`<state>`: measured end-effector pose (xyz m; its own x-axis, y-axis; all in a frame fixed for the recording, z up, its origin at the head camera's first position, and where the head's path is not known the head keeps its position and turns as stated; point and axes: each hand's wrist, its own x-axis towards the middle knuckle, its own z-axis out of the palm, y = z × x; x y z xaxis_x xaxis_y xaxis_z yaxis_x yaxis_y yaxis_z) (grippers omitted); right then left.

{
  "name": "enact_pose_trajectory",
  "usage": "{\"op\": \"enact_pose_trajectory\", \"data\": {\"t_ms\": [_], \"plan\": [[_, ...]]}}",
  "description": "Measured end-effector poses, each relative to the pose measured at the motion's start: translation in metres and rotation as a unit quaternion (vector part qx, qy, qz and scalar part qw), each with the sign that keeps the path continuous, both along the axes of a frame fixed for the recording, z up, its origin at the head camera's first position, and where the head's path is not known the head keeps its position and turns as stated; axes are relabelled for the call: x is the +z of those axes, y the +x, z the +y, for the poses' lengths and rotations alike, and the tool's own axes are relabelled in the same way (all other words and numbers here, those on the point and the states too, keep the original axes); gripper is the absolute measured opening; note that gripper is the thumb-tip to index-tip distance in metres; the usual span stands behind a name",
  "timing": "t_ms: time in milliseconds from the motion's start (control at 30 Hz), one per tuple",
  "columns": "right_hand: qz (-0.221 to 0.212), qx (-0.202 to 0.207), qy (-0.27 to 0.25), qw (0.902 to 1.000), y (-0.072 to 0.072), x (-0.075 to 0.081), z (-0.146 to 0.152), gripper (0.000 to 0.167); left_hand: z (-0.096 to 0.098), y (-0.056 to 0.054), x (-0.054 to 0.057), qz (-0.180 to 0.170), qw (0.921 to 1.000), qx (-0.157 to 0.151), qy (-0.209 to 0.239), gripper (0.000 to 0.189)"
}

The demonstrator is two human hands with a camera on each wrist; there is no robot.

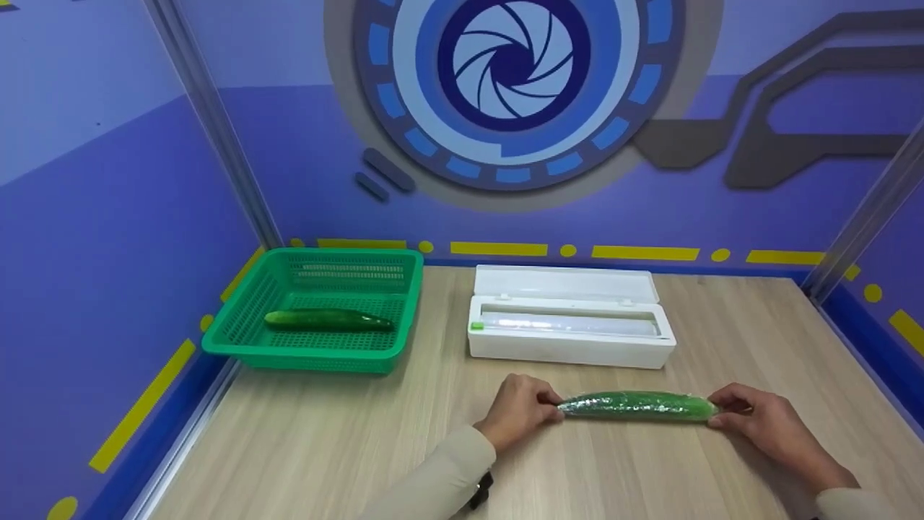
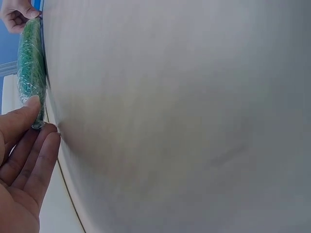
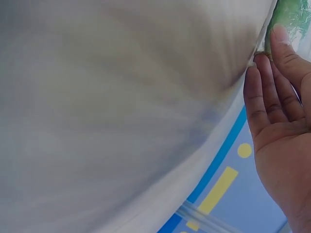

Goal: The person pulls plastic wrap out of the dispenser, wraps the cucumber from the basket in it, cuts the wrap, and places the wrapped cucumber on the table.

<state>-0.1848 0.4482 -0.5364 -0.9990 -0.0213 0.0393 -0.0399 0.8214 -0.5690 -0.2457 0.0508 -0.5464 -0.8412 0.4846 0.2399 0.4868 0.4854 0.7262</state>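
A cucumber (image 1: 635, 406) wrapped in clear, shiny plastic film lies crosswise near the front of the table. My left hand (image 1: 518, 409) pinches its darker left end between thumb and fingers. At the paler right end, my right hand (image 1: 769, 422) does the same. In the left wrist view the film on the cucumber (image 2: 32, 63) looks wrinkled, and the left thumb (image 2: 29, 109) presses against its tip. The right wrist view shows only a bit of the cucumber (image 3: 294, 19) above the right thumb (image 3: 286, 51).
Behind the cucumber stands a white cling film box (image 1: 570, 350), lid raised, with a film roll (image 1: 563, 323) inside and a green slider (image 1: 477, 326) at its left. A green basket (image 1: 317, 359) at the back left holds another cucumber (image 1: 328, 320). Walls (image 1: 303, 159) enclose the table.
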Motion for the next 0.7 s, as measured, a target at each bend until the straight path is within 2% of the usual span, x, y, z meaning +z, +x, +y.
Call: {"op": "enact_pose_trajectory", "data": {"t_ms": [200,400,700], "plan": [[0.009,-0.013,0.004,0.9999,0.003,-0.002,0.011,0.026,0.012,0.001,-0.001,0.010,0.9998,-0.013,0.008,0.012],[0.010,-0.020,0.005,0.9997,0.007,-0.005,0.023,0.026,0.023,0.002,0.000,0.007,0.9997,-0.019,-0.012,0.011],[0.022,-0.027,0.011,0.9993,0.009,-0.006,0.046,0.027,0.044,0.002,-0.003,0.067,0.9971,-0.023,-0.026,0.009]]}}
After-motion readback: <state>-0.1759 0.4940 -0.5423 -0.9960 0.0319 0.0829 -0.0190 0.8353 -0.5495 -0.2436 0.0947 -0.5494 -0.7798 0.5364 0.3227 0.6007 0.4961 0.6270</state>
